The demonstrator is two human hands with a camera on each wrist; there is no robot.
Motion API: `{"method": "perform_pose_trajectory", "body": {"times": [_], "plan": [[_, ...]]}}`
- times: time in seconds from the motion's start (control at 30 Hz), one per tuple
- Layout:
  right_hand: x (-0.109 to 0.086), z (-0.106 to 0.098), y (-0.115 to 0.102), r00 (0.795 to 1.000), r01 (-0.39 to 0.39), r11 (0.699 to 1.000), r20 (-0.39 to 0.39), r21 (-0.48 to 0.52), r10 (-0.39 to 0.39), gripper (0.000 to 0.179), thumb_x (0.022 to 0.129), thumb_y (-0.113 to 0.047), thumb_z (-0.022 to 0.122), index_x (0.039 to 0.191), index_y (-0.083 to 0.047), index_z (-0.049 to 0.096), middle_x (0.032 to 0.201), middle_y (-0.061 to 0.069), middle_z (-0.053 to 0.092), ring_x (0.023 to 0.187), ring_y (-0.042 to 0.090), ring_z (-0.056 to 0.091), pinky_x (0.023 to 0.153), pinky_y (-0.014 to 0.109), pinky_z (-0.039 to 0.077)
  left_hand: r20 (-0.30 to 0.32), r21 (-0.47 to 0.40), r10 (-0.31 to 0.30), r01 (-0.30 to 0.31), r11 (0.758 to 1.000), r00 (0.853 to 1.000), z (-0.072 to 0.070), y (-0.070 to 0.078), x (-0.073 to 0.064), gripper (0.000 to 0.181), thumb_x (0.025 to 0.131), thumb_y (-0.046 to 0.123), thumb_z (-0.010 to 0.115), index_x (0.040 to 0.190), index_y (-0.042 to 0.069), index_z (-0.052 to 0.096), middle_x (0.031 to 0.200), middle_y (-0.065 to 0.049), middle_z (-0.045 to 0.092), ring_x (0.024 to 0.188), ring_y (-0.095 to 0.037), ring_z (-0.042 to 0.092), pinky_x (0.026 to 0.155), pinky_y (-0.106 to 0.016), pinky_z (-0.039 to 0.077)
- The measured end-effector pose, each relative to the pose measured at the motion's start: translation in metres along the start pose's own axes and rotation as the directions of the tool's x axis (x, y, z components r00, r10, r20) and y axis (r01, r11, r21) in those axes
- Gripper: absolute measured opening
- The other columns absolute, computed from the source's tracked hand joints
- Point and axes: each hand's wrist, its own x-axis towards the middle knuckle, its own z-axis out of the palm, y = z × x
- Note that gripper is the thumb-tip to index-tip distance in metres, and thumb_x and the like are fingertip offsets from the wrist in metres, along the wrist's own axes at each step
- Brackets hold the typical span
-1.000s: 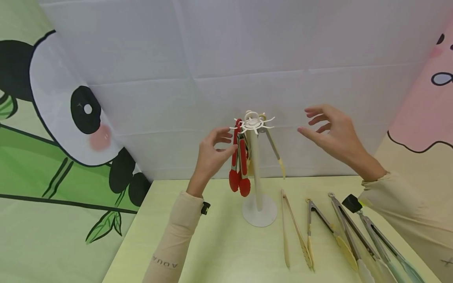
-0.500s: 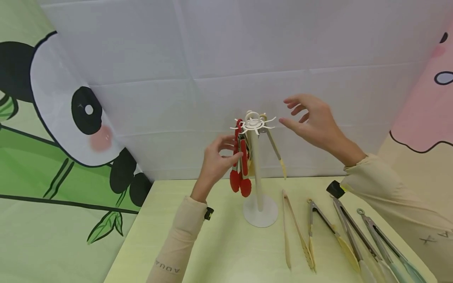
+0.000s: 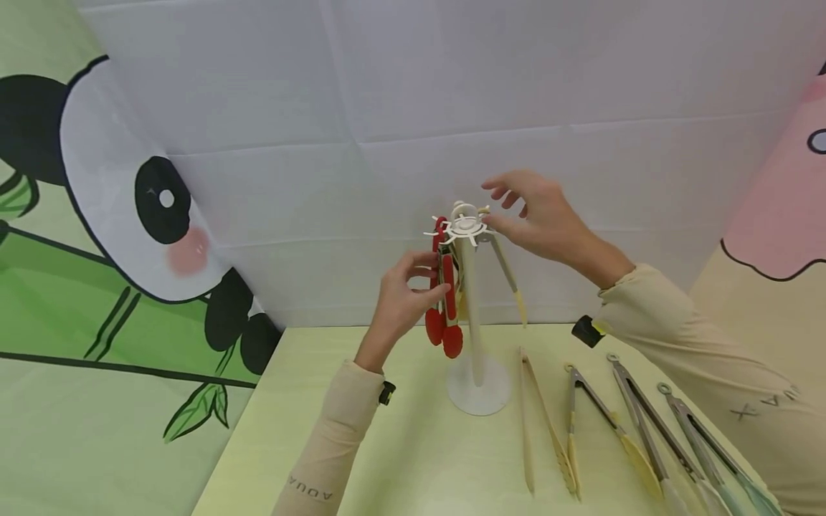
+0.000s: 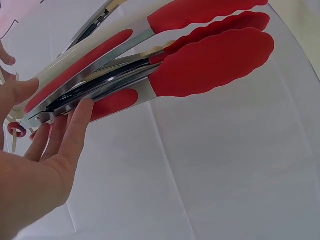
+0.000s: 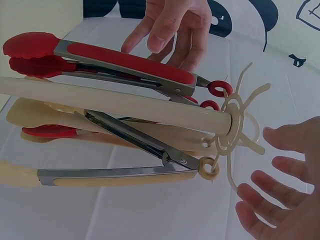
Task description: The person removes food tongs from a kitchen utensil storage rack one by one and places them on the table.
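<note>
1. White, creased sheeting [image 3: 400,86] rises behind a pale yellow tabletop [image 3: 413,444], with a panda print [image 3: 116,186] at the left.
2. Red tongs [image 5: 125,62] hang from a white stand [image 3: 473,308], on its left side, loop end up and scalloped heads down. Their long axis runs nearly vertical, close to parallel with the post; their arms stand slightly apart.
3. Left hand [image 3: 401,294]: at the handles, thumb and loosely extended fingers parted around them; how firmly it presses, I cannot tell.
4. Right hand [image 3: 545,226]: fingers spread, holding nothing, beside the stand's top hooks; whether it touches them is unclear.
5. Beige-tipped tongs [image 5: 120,175] slant downward right of the post.
6. Wooden tongs [image 3: 527,430] and three metal-armed tongs [image 3: 637,419] lie on the tabletop, tips toward the person.
</note>
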Motion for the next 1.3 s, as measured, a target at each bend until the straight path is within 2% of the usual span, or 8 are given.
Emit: {"method": "perform_pose_trajectory", "body": {"times": [0.2, 0.37, 0.67, 0.7, 0.9, 0.93, 1.1, 1.3], "plan": [[0.005, 0.004, -0.004, 0.998, 0.014, 1.0, 0.059, -0.003, -0.014, 0.038, 0.087, -0.009, 0.066, 0.124, -0.002, 0.059, 0.104, 0.014, 0.062, 0.088, 0.025, 0.058, 0.072, 0.038, 0.048, -0.012, -0.006, 0.01, -0.01, 1.0, 1.0, 0.005, 0.001, -0.001, 0.041, 0.082, 0.008, 0.072, 0.121, 0.011, 0.057, 0.113, -0.004, 0.06, 0.102, -0.025, 0.057, 0.076, -0.031, 0.054], [0.011, 0.007, -0.005, 0.995, 0.054, 0.998, 0.086, 0.021, -0.056, 0.034, 0.088, 0.0, 0.06, 0.122, 0.001, 0.06, 0.102, 0.017, 0.062, 0.086, 0.026, 0.06, 0.074, 0.038, 0.048, -0.049, 0.001, 0.03, -0.03, 1.0, 0.998, 0.009, 0.001, -0.002, 0.039, 0.081, 0.007, 0.073, 0.118, 0.009, 0.059, 0.111, -0.006, 0.062, 0.099, -0.025, 0.059, 0.075, -0.03, 0.054], [0.017, 0.018, -0.01, 0.987, 0.111, 0.993, 0.113, 0.037, -0.114, 0.022, 0.09, 0.002, 0.056, 0.11, 0.004, 0.066, 0.102, 0.015, 0.066, 0.078, 0.023, 0.057, 0.067, 0.034, 0.046, -0.047, 0.021, -0.003, 0.004, 1.0, 0.999, 0.015, -0.006, -0.006, 0.041, 0.08, 0.006, 0.073, 0.119, 0.007, 0.058, 0.113, -0.007, 0.063, 0.097, -0.024, 0.061, 0.081, -0.037, 0.052], [0.018, 0.018, -0.011, 0.987, 0.11, 0.993, 0.114, 0.036, -0.114, 0.022, 0.09, 0.002, 0.056, 0.109, 0.004, 0.066, 0.101, 0.015, 0.066, 0.076, 0.023, 0.057, 0.066, 0.034, 0.045, -0.041, 0.014, -0.013, 0.013, 1.0, 0.999, 0.014, -0.001, -0.008, 0.042, 0.081, 0.004, 0.073, 0.119, 0.005, 0.058, 0.113, -0.009, 0.063, 0.098, -0.026, 0.061, 0.082, -0.039, 0.051], [0.023, 0.019, -0.017, 0.991, 0.054, 0.998, 0.117, 0.033, -0.058, 0.019, 0.09, 0.0, 0.057, 0.106, 0.001, 0.069, 0.094, 0.013, 0.067, 0.072, 0.023, 0.054, 0.064, 0.032, 0.043, -0.027, 0.036, -0.019, 0.02, 0.999, 0.999, 0.014, -0.004, -0.005, 0.042, 0.081, 0.006, 0.073, 0.12, 0.004, 0.057, 0.11, -0.009, 0.063, 0.097, -0.027, 0.061, 0.082, -0.039, 0.051], [0.024, 0.019, -0.019, 0.992, 0.042, 0.999, 0.12, 0.033, -0.045, 0.019, 0.09, -0.001, 0.058, 0.105, 0.001, 0.07, 0.093, 0.013, 0.066, 0.071, 0.023, 0.053, 0.064, 0.032, 0.042, -0.029, 0.046, -0.014, 0.015, 0.999, 0.999, 0.015, -0.01, -0.003, 0.042, 0.081, 0.008, 0.074, 0.12, 0.006, 0.057, 0.108, -0.006, 0.064, 0.096, -0.025, 0.061, 0.082, -0.038, 0.051], [0.028, 0.021, -0.024, 0.99, -0.012, 1.0, 0.137, 0.004, 0.011, 0.016, 0.09, -0.007, 0.063, 0.101, -0.003, 0.073, 0.087, 0.01, 0.066, 0.067, 0.022, 0.049, 0.062, 0.031, 0.04, -0.023, 0.061, -0.023, 0.025, 0.998, 0.999, 0.013, -0.012, -0.002, 0.043, 0.08, 0.011, 0.075, 0.119, 0.008, 0.057, 0.106, -0.004, 0.064, 0.095, -0.019, 0.06, 0.086, -0.04, 0.048], [0.032, 0.027, -0.027, 0.992, -0.031, 0.999, 0.12, -0.038, 0.035, 0.011, 0.088, -0.011, 0.067, 0.093, -0.004, 0.074, 0.083, 0.008, 0.066, 0.07, 0.022, 0.05, 0.064, 0.032, 0.04, -0.014, 0.045, -0.043, 0.044, 0.998, 0.999, 0.009, -0.013, -0.003, 0.044, 0.081, 0.013, 0.075, 0.121, 0.009, 0.058, 0.108, -0.006, 0.063, 0.097, -0.022, 0.06, 0.086, -0.042, 0.048]]}}
